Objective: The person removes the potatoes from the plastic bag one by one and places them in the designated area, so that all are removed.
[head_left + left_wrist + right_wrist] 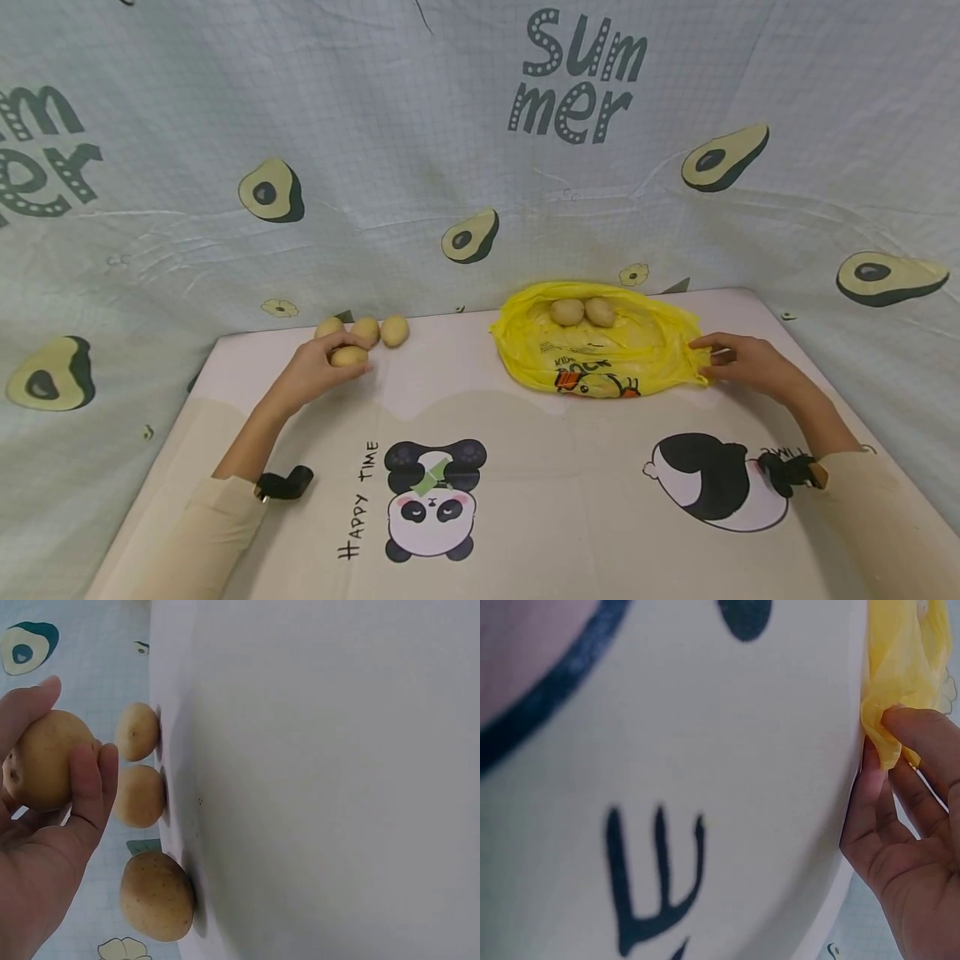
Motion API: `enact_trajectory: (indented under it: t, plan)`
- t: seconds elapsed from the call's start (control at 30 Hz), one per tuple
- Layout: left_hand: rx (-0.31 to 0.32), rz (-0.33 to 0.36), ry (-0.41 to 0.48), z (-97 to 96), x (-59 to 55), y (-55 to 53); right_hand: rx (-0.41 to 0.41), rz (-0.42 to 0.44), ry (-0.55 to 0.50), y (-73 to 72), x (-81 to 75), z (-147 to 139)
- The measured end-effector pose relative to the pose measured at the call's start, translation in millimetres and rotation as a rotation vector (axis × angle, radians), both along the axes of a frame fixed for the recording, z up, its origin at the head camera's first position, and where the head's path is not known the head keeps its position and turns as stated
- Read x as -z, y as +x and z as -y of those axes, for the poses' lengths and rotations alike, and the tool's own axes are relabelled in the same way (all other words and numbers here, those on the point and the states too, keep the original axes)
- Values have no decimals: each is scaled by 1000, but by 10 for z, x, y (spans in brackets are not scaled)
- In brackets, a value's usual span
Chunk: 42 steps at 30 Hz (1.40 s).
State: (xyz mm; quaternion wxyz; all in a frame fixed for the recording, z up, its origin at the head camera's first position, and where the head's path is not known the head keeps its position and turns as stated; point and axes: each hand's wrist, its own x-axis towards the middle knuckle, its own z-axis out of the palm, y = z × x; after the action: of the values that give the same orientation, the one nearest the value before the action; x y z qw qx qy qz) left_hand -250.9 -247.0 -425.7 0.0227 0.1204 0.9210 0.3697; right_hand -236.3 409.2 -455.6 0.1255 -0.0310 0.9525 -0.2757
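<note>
- left hand (311, 369) has its fingers curled snug round one potato (52, 761), lifted off the tabletop (555, 500), right by three more potatoes (394, 331) at the back left;
- right hand (753, 364) is mostly closed, pinching the right end of a yellow bag (540, 358);
- bag's spread out towards the back; two potatoes (567, 312) sit side by side in it

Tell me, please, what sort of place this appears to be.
Probably a makeshift indoor filming corner: avocado-print cloth hangs behind and on both sides of a table bearing potatoes and a yellow bag.
</note>
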Motion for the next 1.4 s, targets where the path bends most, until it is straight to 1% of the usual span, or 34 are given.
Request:
enact_trajectory:
  t: [0.07, 0.2, 0.43, 0.53, 0.6, 0.7, 0.8, 0.9, 0.97, 1.07, 1.27, 1.4]
  plan:
    - [2, 9, 9, -4, 4, 5, 3, -1, 0, -1, -1, 5]
    - [30, 29, 36, 12, 14, 18, 12, -9, 2, 0, -4, 14]
    - [121, 103, 117, 72, 45, 49, 18, -11, 6, -7, -11, 16]
    - [143, 118, 121, 81, 53, 49, 24, 0, 6, -9, -22, 20]
    - [143, 103, 94, 81, 46, 44, 28, 6, 7, -9, -26, 20]
    - [146, 30, 11, 72, 17, 24, 31, 10, 10, -7, -30, 22]
    - [148, -54, -70, 56, -34, 6, 31, 10, 12, -5, -28, 19]
    - [157, -107, -114, 39, -85, -7, 30, 8, 9, -4, -23, 12]
    - [160, -131, -141, 39, -98, -24, 27, 6, 9, -4, -20, 6]
    - [162, -137, -169, 52, -78, -59, 27, 6, 7, -4, -14, 7]
    - [168, -125, -208, 53, 11, -130, 30, 11, -7, -3, -21, 25]
    - [187, -123, -278, 34, 48, -145, 28, 17, -6, -11, -5, 24]
